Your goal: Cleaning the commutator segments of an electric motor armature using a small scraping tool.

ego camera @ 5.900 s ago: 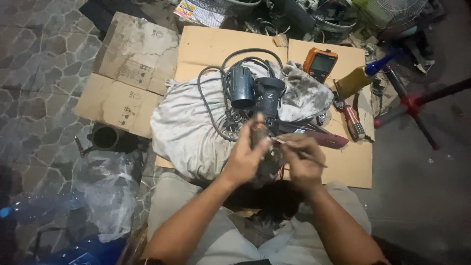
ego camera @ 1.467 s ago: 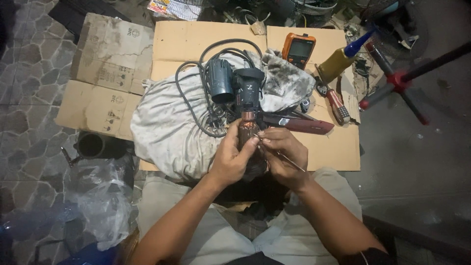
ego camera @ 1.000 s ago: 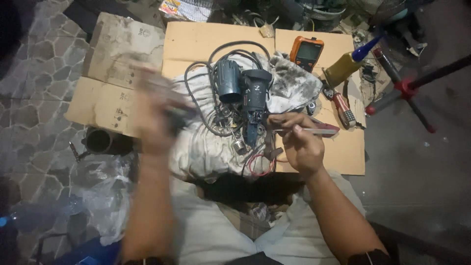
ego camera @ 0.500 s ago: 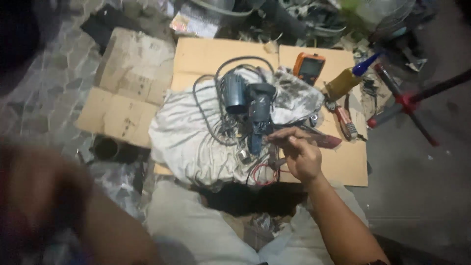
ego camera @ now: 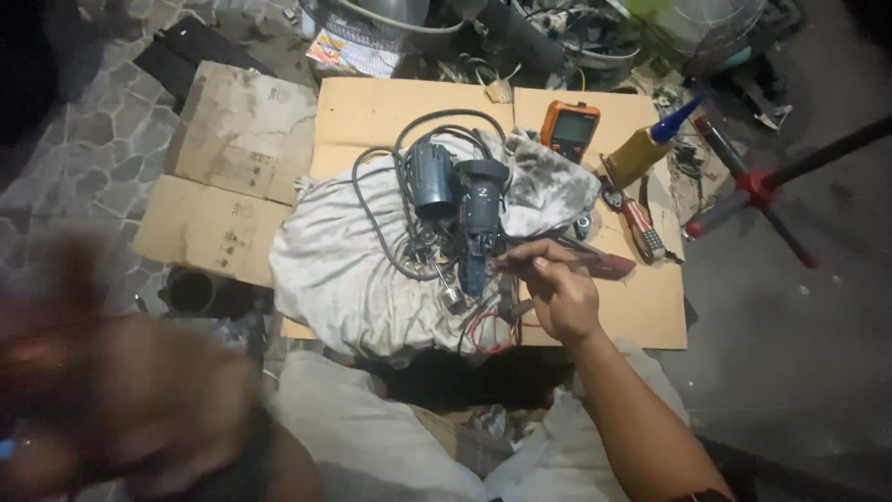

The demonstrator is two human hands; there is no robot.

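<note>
In the head view, the right hand (ego camera: 560, 296) was seen at the frame's centre, fingers pinched shut around a thin tool whose kind could not be told, its tip touching the dark power tool (ego camera: 479, 218). That power tool was laid on a grey cloth (ego camera: 339, 270) over cardboard (ego camera: 372, 107). The left hand (ego camera: 130, 390) was blurred at lower left; its grip could not be told. An orange meter (ego camera: 570, 125) was placed at upper right.

L hand (ego camera: 111, 390) has left the grinder (ego camera: 478, 223), swung out to lower left, blurred; R hand (ego camera: 557, 293) alone stays w/ thin tool.
</note>
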